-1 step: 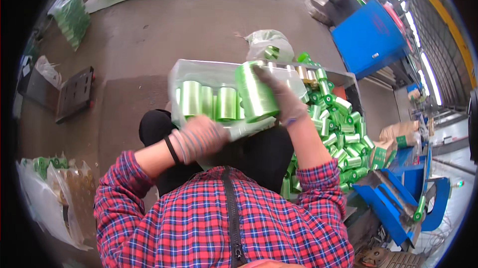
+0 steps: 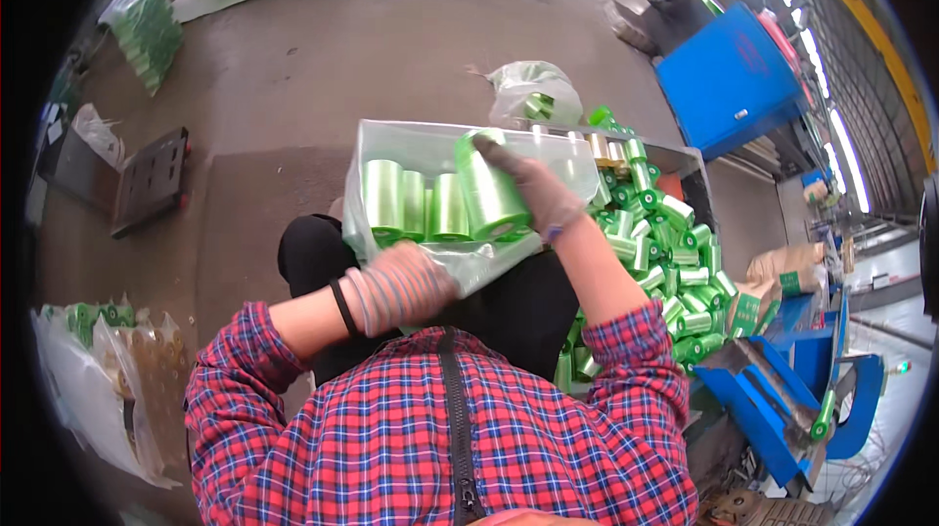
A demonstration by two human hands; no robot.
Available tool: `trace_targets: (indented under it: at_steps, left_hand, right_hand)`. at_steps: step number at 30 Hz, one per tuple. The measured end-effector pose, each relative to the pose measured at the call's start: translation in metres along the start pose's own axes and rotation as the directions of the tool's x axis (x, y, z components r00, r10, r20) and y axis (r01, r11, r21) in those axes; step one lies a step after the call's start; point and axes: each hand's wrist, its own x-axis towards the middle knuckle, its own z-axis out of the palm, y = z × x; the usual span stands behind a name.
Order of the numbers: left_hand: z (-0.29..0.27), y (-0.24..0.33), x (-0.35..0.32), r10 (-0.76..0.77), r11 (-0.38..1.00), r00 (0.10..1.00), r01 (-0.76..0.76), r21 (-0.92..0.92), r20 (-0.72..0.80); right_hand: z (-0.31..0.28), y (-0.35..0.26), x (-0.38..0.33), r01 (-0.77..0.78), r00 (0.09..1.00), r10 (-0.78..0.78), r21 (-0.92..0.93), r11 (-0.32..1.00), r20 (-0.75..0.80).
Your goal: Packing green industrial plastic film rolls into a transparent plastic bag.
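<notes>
My right hand (image 2: 543,196), in a thin glove with dark fingertips, is closed round a large roll of shiny green film (image 2: 489,189). That roll stands tilted inside a boxy clear plastic bag (image 2: 391,140) above my lap, at its right part. Beside it in the bag several shorter green rolls (image 2: 450,205) stand upright in a row. My left hand (image 2: 403,286), in a striped light glove and slightly blurred, is curled at the bag's near edge and seems to grip the plastic; its fingertips are partly hidden.
To my right a grey-rimmed bin (image 2: 696,169) holds a heap of small green rolls (image 2: 685,277). A knotted clear bag (image 2: 533,86) lies beyond it. A blue cabinet (image 2: 729,76) stands far right, blue machinery (image 2: 773,399) near right. Packed bags (image 2: 108,379) sit at left.
My right hand has lowered the large green roll slightly toward the row in the bag. My left hand has shifted a little downward and right along the near edge.
</notes>
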Motion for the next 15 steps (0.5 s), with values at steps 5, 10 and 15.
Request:
trace_targets:
  at_steps: [5,10,15]
  left_hand:
    - [-0.029,0.015,-0.003,0.058,0.983,0.998,-0.063,-0.17,-0.032]
    - [-0.031,-0.049,-0.01,-0.29,0.956,0.95,0.284,-0.067,-0.116]
    - [-0.061,-0.089,-0.017,-0.315,0.921,0.945,0.284,0.267,0.082]
  right_hand:
    - [0.034,0.091,0.114,-0.176,0.915,-0.233,-0.847,0.502,-0.328]
    - [-0.025,0.01,0.053,-0.315,0.929,0.37,-0.591,0.743,-0.029]
    - [-0.145,0.014,0.014,-0.084,0.961,-0.23,-0.956,0.279,-0.152]
